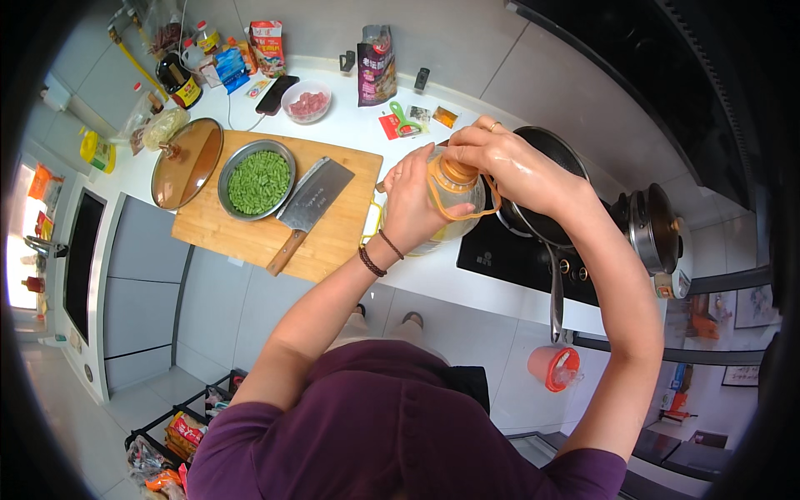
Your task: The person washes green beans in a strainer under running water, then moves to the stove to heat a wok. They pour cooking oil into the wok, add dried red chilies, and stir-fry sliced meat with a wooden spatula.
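A large clear plastic oil jug (437,240) with an orange cap and an orange carrying handle (462,217) stands before me at the counter's front. My left hand (412,197) is wrapped around the jug's neck and shoulder. From above, my right hand (503,162) grips the orange cap (459,167); whether the cap is loose cannot be seen. Left of the jug, a wooden cutting board (337,250) carries a metal bowl (226,200) of chopped green beans (259,182). A cleaver (320,197) lies on the board beside the bowl.
A glass lid (187,164) overlaps the board's left edge. Behind stand a bowl (322,112) of raw meat, a phone (277,95), a green peeler (406,119) and a food pouch (377,69). At right, a wok (556,147) sits on the gas hob (494,250), its handle (556,300) jutting forward.
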Tool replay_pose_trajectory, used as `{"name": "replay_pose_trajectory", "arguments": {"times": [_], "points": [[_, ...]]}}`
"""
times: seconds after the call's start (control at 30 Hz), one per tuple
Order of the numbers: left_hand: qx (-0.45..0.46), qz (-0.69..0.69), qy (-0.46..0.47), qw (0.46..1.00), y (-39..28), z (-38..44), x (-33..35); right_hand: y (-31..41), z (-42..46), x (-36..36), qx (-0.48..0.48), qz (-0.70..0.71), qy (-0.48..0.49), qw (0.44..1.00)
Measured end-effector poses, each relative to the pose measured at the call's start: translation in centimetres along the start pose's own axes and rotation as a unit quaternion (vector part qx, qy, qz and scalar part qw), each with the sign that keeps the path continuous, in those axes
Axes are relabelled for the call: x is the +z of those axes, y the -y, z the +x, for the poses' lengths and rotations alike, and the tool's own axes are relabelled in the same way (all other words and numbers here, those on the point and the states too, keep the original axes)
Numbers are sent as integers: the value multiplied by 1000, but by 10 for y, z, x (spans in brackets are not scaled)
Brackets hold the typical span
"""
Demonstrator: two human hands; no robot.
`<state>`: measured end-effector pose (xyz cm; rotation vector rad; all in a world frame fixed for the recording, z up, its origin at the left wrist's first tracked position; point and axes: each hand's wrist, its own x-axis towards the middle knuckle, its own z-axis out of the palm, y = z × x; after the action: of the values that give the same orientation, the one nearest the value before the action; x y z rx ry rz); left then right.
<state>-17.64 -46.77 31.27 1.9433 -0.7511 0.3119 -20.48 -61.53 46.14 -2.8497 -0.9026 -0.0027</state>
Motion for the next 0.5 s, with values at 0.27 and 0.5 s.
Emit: {"name": "replay_pose_trajectory", "arguments": {"times": [0.27,0.5], "points": [[1,-12,-9,1000,2,0,0,2,4,2,68,-15,5,998],[-25,-25,7,999,3,1,1,13,6,8,90,-79,9,993]]}}
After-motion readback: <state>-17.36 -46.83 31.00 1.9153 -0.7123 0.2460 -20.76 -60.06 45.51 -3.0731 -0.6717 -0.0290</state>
